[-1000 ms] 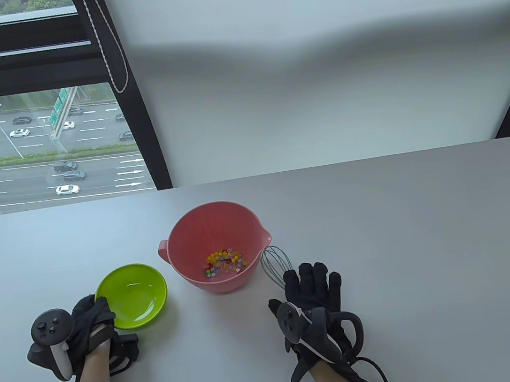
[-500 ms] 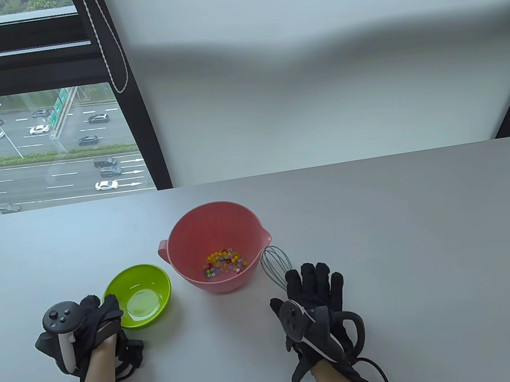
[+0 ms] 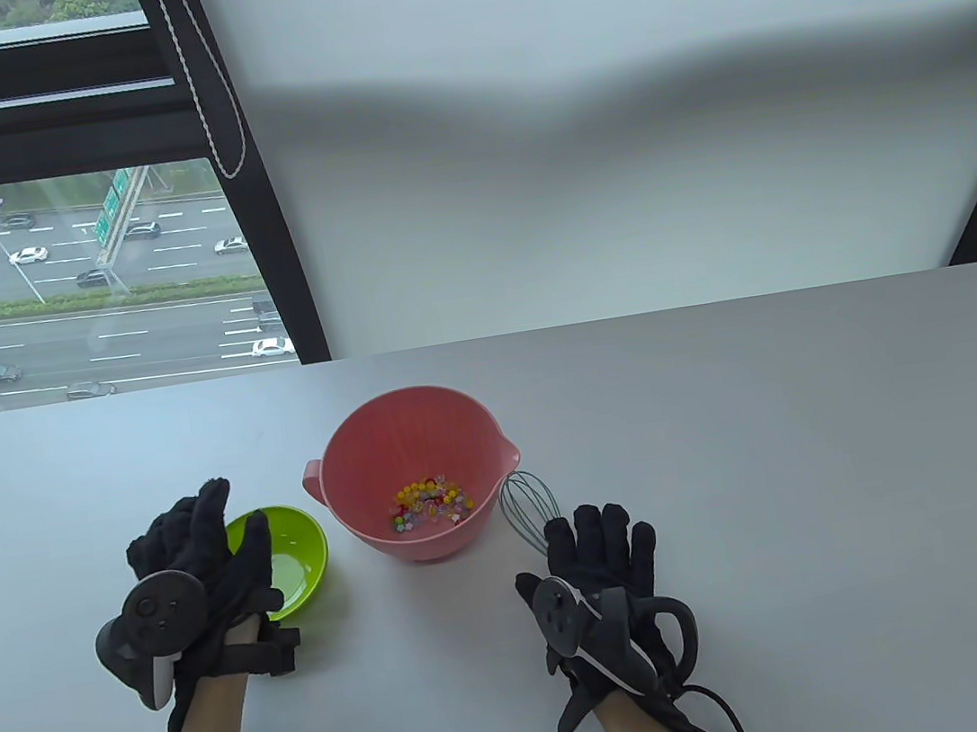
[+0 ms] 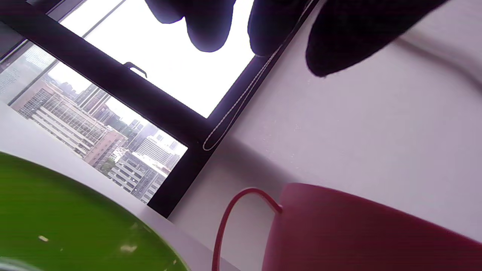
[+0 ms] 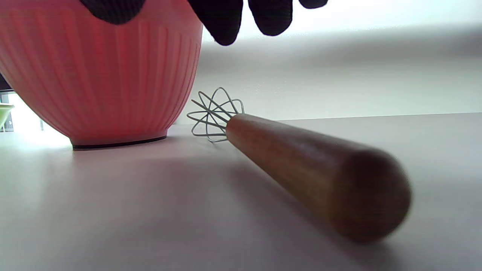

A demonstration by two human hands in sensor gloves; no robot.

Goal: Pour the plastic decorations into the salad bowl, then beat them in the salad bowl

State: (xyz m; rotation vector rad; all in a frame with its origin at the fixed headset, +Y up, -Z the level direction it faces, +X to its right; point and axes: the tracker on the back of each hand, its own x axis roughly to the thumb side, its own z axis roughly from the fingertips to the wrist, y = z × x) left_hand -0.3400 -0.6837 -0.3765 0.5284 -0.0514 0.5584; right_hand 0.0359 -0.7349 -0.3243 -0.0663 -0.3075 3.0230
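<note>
We are holding our left hand (image 3: 198,561) over the near side of the green bowl (image 3: 297,556), with the fingers (image 4: 339,41) spread out straight and gripping nothing. The little coloured plastic decorations (image 3: 430,501) are lying in the bottom of the pink salad bowl (image 3: 412,436), which is sitting on the tabletop (image 3: 786,478) just beside the green bowl. We are keeping our right hand (image 3: 599,568) flat above the whisk (image 5: 293,165), fingers (image 5: 222,22) straight, not gripping it. The whisk is lying on the tabletop right next to the salad bowl.
</note>
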